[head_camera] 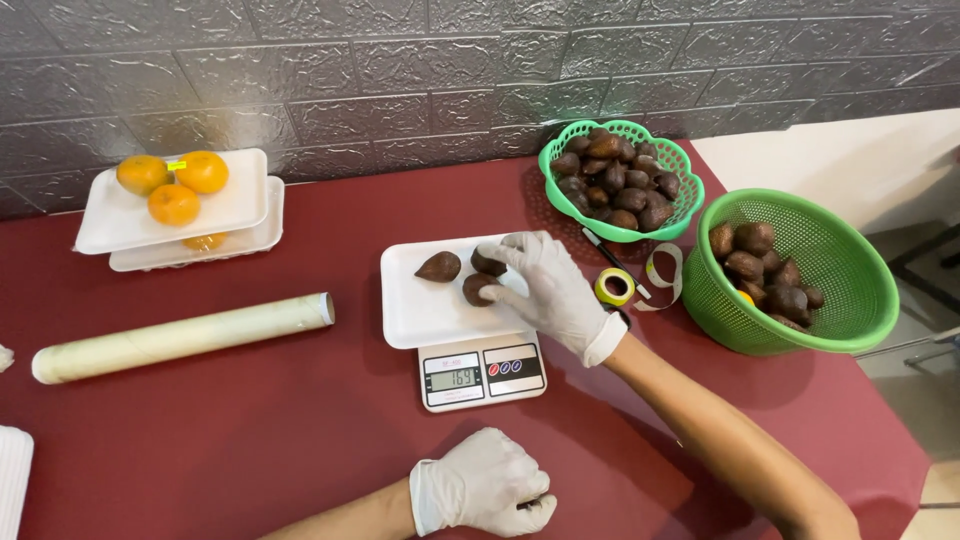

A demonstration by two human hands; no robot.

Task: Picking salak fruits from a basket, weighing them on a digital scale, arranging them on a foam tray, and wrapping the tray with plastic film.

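A wall of grey, rough-textured brick-pattern panels (400, 70) fills the top of the frame. Below it a table with a dark red cover (250, 440) spans most of the view. At the right edge, pale floor (850, 160) shows, with dark metal furniture legs (925, 262) at far right.

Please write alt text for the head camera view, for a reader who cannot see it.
A gloved right hand touches brown fruits on a white tray atop a digital scale. The gloved left hand rests closed on the red table. Nearby: two green baskets of fruit, oranges, a roll.
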